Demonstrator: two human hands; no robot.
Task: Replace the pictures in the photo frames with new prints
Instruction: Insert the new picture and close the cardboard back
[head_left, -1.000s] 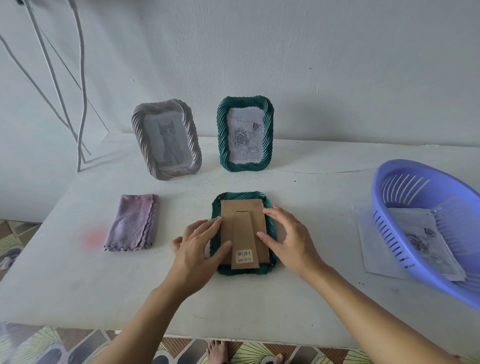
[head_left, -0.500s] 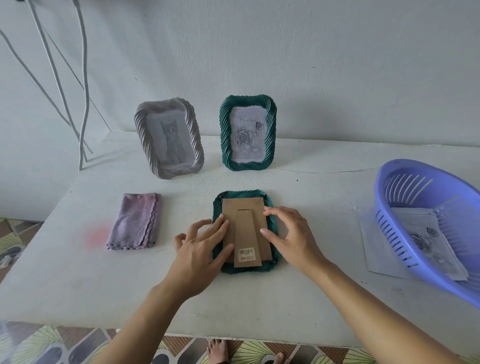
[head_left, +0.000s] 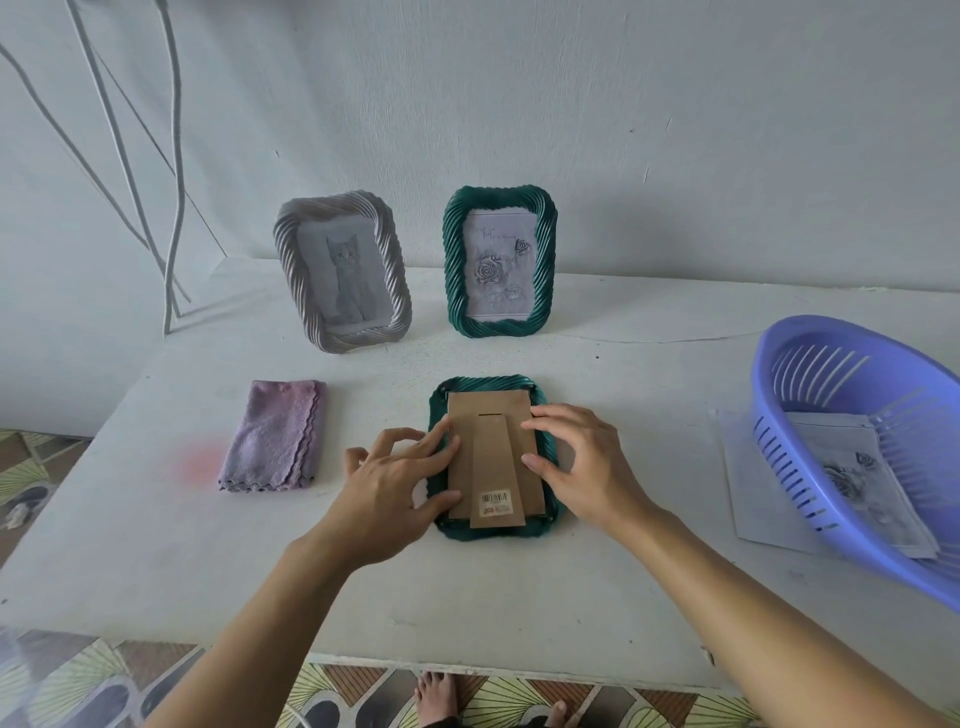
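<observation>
A dark green plastic photo frame with a twisted rope-like rim (head_left: 488, 534) is laid face down on the white table (head_left: 467, 597), directly between the two hands, with its brown cardboard backing board (head_left: 501, 404) turned upward. A folded-flat cardboard easel stand (head_left: 493, 462) is seen along the middle of the board, and a barcode sticker (head_left: 496, 500) is carried at its near end. The left hand (head_left: 400, 483) is placed at the left edge of the board: its fingers are loosely spread, the fingertips are rested on that edge, and the thumb is set against the lower left corner; nothing is pinched. The right hand (head_left: 587, 467) is placed at the opposite edge, its fingers gently bent and slightly apart, with the fingertips and thumb tip rested on the board's right side. Just to the left of the left hand, a folded lilac cloth (head_left: 275, 436) is laid flat. Beyond the left hand, a white twisted-rim frame holding a cat picture (head_left: 343, 270) is stood upright, and beyond the right hand a second green twisted-rim frame with a rose print (head_left: 498, 262) is stood beside it. Well to the right of the right hand, a tilted purple slotted plastic basket (head_left: 784, 467) is seen, with paper prints (head_left: 852, 467) lying in it and a white sheet (head_left: 737, 483) under it.
</observation>
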